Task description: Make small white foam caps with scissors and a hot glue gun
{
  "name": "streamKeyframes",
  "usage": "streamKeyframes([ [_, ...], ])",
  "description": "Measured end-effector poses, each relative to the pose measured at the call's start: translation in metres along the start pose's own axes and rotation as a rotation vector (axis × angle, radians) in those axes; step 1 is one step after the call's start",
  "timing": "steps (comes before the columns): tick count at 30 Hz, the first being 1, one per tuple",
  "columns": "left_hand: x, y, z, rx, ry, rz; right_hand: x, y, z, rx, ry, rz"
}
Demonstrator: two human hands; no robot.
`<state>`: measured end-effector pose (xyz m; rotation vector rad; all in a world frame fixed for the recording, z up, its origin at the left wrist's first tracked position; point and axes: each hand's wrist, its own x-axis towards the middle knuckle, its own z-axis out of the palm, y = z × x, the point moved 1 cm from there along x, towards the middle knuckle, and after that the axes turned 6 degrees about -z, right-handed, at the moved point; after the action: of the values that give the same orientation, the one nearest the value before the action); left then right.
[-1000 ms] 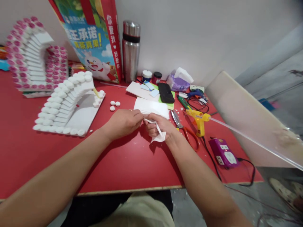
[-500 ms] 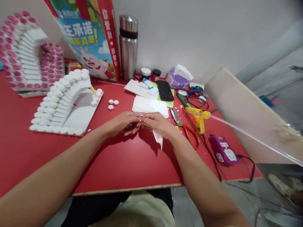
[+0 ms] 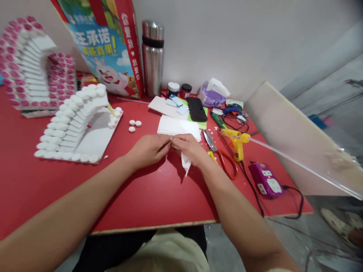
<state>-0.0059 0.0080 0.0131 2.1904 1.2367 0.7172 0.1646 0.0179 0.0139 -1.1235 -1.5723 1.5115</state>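
Over the red table, my left hand and my right hand meet at their fingertips. Both pinch one end of a thin white paper strip; its free end hangs down below my right palm. A small white bit shows where the fingers touch, the rest is hidden. Just behind my hands lies a stack of white paper sheets. Several small white rolls sit left of the stack. Farther left stands a white stair-like model, edged with similar white rolls.
To the right are red-handled scissors, a yellow glue gun with a long clear stick, and a purple power socket with cords. Behind stand a steel flask, a printed bag and a pink-and-white model.
My left hand has turned over, back upward, and its loosely spread lower fingers have curled in. The hanging paper end has shifted slightly up and left.
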Motion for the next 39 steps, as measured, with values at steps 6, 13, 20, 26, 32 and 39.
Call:
streamKeyframes([
  [6,0.006,-0.001,0.002,-0.731,-0.347,-0.575,-0.003,-0.006,-0.005,-0.389,-0.045,-0.231],
  [13,0.005,-0.005,0.0,-1.187,-0.544,-0.846,-0.008,-0.013,-0.004,-0.725,-0.034,-0.377],
  [20,0.004,-0.012,0.002,-1.266,-0.467,-0.645,-0.01,-0.015,-0.005,-0.706,0.044,-0.314],
  [26,0.002,-0.01,0.003,-1.119,-0.392,-0.514,-0.006,-0.011,-0.007,-0.521,0.103,-0.308],
  [32,0.0,0.0,0.004,-0.336,-0.045,-0.226,-0.001,-0.003,-0.003,-0.168,0.156,-0.108],
  [39,-0.001,0.002,0.006,0.31,0.139,-0.048,-0.001,0.0,0.009,-0.073,0.28,-0.086],
])
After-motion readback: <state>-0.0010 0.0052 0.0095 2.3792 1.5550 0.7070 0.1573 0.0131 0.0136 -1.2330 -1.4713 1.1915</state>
